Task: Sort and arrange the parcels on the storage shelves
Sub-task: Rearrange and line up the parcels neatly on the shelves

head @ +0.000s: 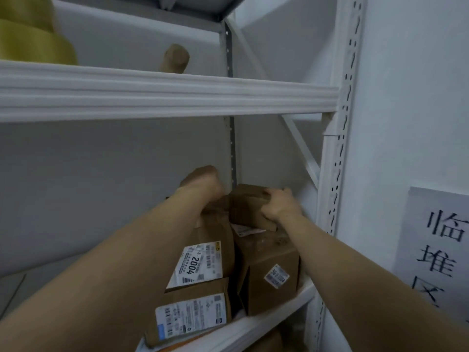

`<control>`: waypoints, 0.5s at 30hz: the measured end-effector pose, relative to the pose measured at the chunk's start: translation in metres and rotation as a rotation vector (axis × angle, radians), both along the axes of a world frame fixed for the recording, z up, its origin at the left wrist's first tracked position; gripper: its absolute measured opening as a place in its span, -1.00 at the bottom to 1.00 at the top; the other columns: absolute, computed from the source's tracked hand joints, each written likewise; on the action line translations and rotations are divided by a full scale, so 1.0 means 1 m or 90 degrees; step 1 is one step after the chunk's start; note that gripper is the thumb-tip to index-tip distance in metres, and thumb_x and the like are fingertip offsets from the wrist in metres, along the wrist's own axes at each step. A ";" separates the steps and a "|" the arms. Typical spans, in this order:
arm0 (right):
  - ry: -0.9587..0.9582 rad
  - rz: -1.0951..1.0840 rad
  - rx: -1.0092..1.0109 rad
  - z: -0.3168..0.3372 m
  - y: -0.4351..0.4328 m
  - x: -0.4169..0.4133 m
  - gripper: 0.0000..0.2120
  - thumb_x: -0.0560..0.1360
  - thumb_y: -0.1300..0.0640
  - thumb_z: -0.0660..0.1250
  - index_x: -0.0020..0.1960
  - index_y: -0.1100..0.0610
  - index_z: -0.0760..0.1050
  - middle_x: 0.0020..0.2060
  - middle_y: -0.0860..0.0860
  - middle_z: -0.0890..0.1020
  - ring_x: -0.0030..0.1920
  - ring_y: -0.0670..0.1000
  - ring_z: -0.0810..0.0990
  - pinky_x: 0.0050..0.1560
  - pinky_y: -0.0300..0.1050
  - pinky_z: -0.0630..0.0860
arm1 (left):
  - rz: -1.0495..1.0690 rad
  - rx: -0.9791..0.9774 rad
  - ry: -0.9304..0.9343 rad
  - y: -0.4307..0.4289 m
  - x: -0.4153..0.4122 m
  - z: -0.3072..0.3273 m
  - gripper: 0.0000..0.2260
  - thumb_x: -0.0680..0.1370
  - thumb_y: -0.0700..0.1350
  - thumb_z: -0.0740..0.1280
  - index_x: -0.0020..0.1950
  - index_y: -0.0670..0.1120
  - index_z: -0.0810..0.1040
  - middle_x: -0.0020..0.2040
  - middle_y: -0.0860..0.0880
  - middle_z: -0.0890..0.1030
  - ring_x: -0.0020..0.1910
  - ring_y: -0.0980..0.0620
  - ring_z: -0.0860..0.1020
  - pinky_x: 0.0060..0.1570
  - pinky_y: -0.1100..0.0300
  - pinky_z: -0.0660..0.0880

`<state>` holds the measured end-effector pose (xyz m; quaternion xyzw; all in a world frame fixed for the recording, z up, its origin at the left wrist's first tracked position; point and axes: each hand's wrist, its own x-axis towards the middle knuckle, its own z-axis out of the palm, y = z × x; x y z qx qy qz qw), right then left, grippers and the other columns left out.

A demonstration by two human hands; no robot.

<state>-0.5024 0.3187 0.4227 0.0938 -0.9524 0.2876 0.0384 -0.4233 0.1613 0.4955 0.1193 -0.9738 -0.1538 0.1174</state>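
Several brown cardboard parcels sit in the right corner of a white metal shelf (pixel 276 316). My right hand (pixel 278 205) grips a small brown box (pixel 247 205) that rests on top of a larger carton (pixel 269 265) with a small white label. My left hand (pixel 203 182) reaches over a brown parcel marked 2004 (pixel 203 260); its fingers are curled behind the parcel's far top edge and are partly hidden. In front lies a flat parcel (pixel 193 316) with a large white shipping label.
The shelf beam above (pixel 165 95) runs across the view. On the upper shelf stand yellow-green rolls (pixel 30 36) at the left and a brown cardboard tube (pixel 175 58). A perforated upright (pixel 340 158) and a white wall with a paper sign (pixel 441 250) are at the right.
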 end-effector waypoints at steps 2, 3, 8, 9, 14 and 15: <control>0.022 0.019 0.010 0.001 0.001 -0.018 -0.43 0.52 0.21 0.23 0.50 0.00 0.24 0.40 0.15 0.23 0.29 0.21 0.42 0.27 0.01 0.46 | 0.037 0.017 -0.020 0.003 -0.013 0.001 -0.76 0.59 -0.24 0.14 0.17 -0.29 0.50 0.17 -0.20 0.53 0.13 -0.13 0.52 0.01 0.14 0.47; 0.034 0.025 0.015 0.001 0.000 -0.027 -0.46 0.53 0.23 0.22 0.49 0.01 0.27 0.39 0.16 0.23 0.26 0.22 0.45 0.25 0.00 0.47 | 0.052 0.022 -0.028 0.004 -0.019 0.002 -0.77 0.59 -0.24 0.15 0.16 -0.29 0.50 0.17 -0.19 0.53 0.12 -0.12 0.53 0.01 0.14 0.47; 0.071 0.035 -0.005 -0.003 -0.017 -0.064 -0.59 0.57 0.24 0.19 0.41 0.08 0.41 0.40 0.18 0.23 0.23 0.21 0.44 0.16 -0.07 0.42 | 0.087 0.023 -0.050 0.003 -0.038 0.003 -0.82 0.56 -0.28 0.15 0.06 -0.25 0.53 -0.05 -0.14 0.52 -0.07 -0.05 0.50 -0.22 0.21 0.41; 0.082 0.032 0.001 -0.004 -0.021 -0.071 -0.60 0.58 0.24 0.16 0.41 0.10 0.40 0.37 0.18 0.24 0.25 0.21 0.40 0.19 -0.06 0.41 | 0.093 0.021 -0.054 0.002 -0.042 0.003 -0.83 0.55 -0.30 0.15 -0.01 -0.24 0.53 -0.07 -0.15 0.53 -0.13 -0.04 0.47 -0.30 0.23 0.37; 0.108 0.018 0.036 0.000 -0.032 -0.090 -0.61 0.55 0.34 0.16 0.35 0.13 0.34 0.30 0.17 0.34 0.33 0.19 0.25 0.25 0.01 0.40 | 0.107 0.023 -0.063 0.005 -0.054 0.003 -0.86 0.53 -0.32 0.15 -0.08 -0.23 0.51 -0.09 -0.16 0.51 -0.23 -0.01 0.40 -0.39 0.23 0.28; 0.098 0.024 0.028 0.000 -0.036 -0.095 -0.60 0.54 0.37 0.16 0.34 0.16 0.33 0.30 0.17 0.33 0.33 0.20 0.25 0.26 0.01 0.40 | 0.110 0.025 -0.063 0.005 -0.057 0.003 -0.85 0.53 -0.32 0.16 -0.01 -0.27 0.52 -0.08 -0.17 0.51 -0.22 -0.01 0.40 -0.36 0.23 0.30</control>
